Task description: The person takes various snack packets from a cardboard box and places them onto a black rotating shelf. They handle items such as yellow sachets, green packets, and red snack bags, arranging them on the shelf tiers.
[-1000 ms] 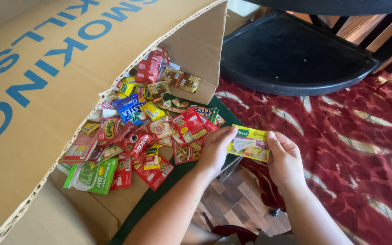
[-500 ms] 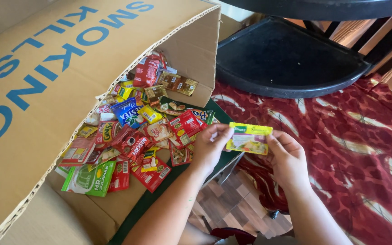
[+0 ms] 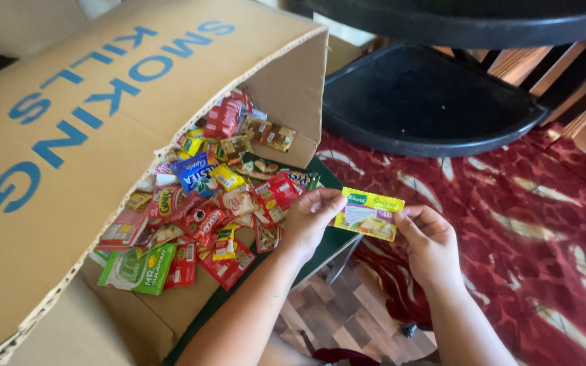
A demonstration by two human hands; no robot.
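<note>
A person's two bare hands hold a small yellow-and-green foil sachet (image 3: 369, 214) up between them, above the edge of a dark green bench (image 3: 330, 238) and beside a large brown corrugated cardboard box (image 3: 69, 156) lying on its side. The left hand (image 3: 310, 220) pinches the sachet's left edge between thumb and fingers (image 3: 325, 200), and the right hand (image 3: 431, 242) grips its right edge the same way, so both sets of fingers are closed on the packet, which is held flat and slightly tilted toward the camera. The box's raised flap, printed with blue lettering, covers much of its interior, and its far-left end is cut off by the frame. What can be seen inside is a loose heap of small sachets (image 3: 218, 196), mostly red, with yellow, blue and brown ones mixed in; how deep the pile runs under the flap cannot be told. A larger green pouch (image 3: 137, 269) lies at the front of the heap, on the box's lower flap. Both forearms run out of the bottom of the picture. Behind the hands, a dark rounded piece of black furniture (image 3: 428, 102) is only partly in view, cut off at the top edge. A red cloth with a pale leaf pattern (image 3: 544, 224) spreads beneath it, and a patch of wood-patterned floor (image 3: 347, 315) shows between the arms.
</note>
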